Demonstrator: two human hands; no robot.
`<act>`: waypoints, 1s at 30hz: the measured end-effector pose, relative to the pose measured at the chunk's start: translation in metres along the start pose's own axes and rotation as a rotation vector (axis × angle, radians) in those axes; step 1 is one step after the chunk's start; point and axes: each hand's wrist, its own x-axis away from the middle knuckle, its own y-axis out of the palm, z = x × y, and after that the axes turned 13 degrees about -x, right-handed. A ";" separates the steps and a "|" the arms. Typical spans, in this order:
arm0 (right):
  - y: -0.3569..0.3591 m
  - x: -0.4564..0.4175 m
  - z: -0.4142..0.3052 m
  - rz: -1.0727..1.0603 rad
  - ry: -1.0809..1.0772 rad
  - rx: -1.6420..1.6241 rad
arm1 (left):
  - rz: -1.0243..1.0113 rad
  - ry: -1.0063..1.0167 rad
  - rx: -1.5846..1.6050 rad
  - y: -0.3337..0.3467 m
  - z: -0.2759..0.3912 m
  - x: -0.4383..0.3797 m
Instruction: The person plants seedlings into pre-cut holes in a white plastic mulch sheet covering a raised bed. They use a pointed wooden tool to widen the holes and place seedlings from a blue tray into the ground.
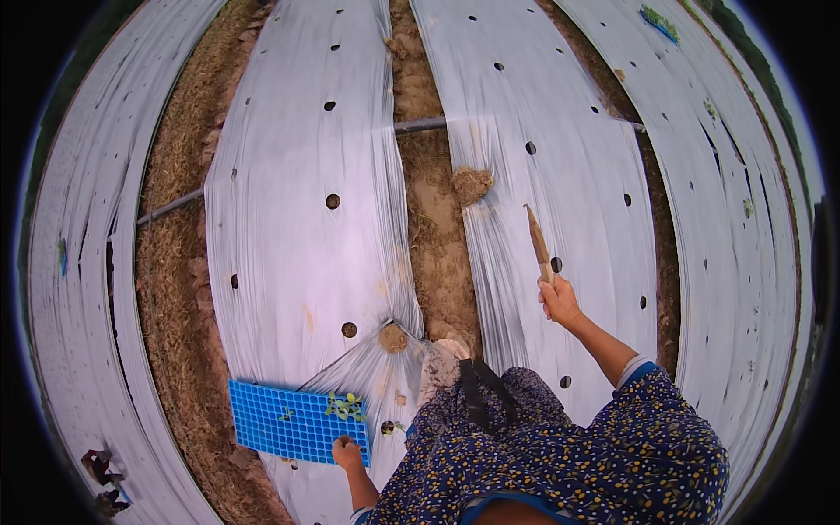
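Observation:
My left hand (346, 453) is closed at the lower right corner of a blue plastic seedling tray (282, 423); its fingertips are partly hidden. Most of the tray's cells look bare, with a cluster of green seedlings (344, 407) near the right end and a smaller seedling (286, 415) left of it. My right hand (558, 300) grips a pointed wooden stick (538, 239), which points away from me above the right-hand bed. Beside the stick is a round planting hole (556, 264) in the silver plastic mulch (590, 230).
A soil furrow (440, 262) runs between the mulched beds, crossed by a grey pipe (420, 125). Soil clods (472, 185) weigh down the film edges. A small plant (388, 428) sits at a hole near my left hand. Another person (98, 466) is at far lower left.

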 end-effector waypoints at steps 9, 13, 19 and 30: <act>0.065 -0.075 -0.135 -0.207 -0.179 0.042 | -0.054 -0.091 0.028 0.024 -0.022 0.022; 0.019 -0.055 -0.079 -0.095 -0.031 0.038 | -0.071 -0.068 -0.032 0.023 0.020 0.012; -0.020 0.003 -0.024 0.083 0.117 0.162 | 0.039 0.018 0.138 -0.002 0.065 -0.029; 0.016 -0.096 -0.080 -0.190 -0.054 0.335 | 0.671 0.481 -0.136 0.051 0.087 0.003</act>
